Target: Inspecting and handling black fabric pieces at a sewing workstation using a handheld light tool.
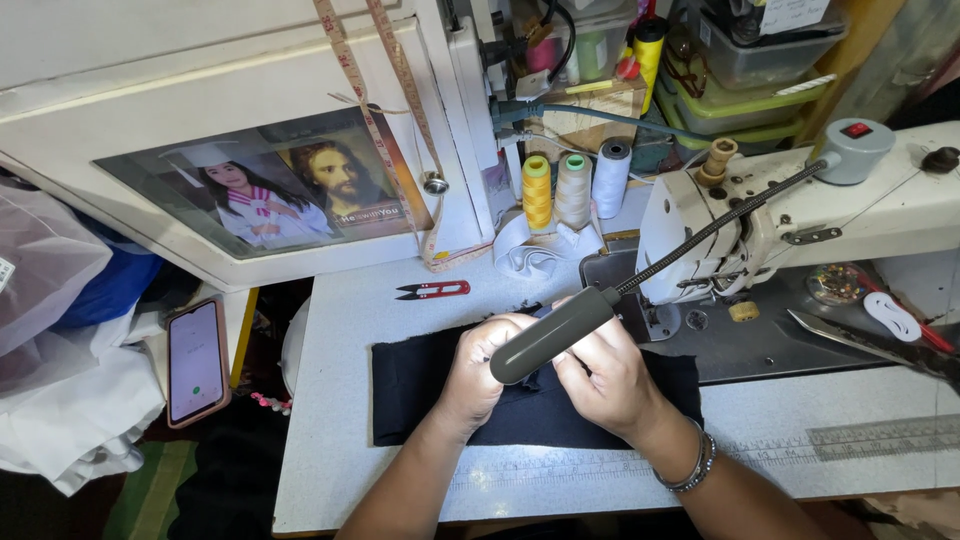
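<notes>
We see both hands at bench [350, 440] centre, on black cloth [420, 385]. Left hand [478, 372]: fingers curled nearly closed, pinching cloth edge. Right hand [610, 378]: fingers bent, tips pressed on same cloth, just beside left hand. Grey lamp head [552, 334] on flexible neck partly covers fingertips; how tight grip is, we cannot tell. Sewing machine [800, 215] at 2 o'clock. Red thread snips [433, 290] at 11 o'clock, apart from cloth. Thread cones [574, 188] at 12 o'clock.

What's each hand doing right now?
Left hand: closed, pinching the black fabric.
Right hand: closed on the same fabric, under the lamp head.
</notes>
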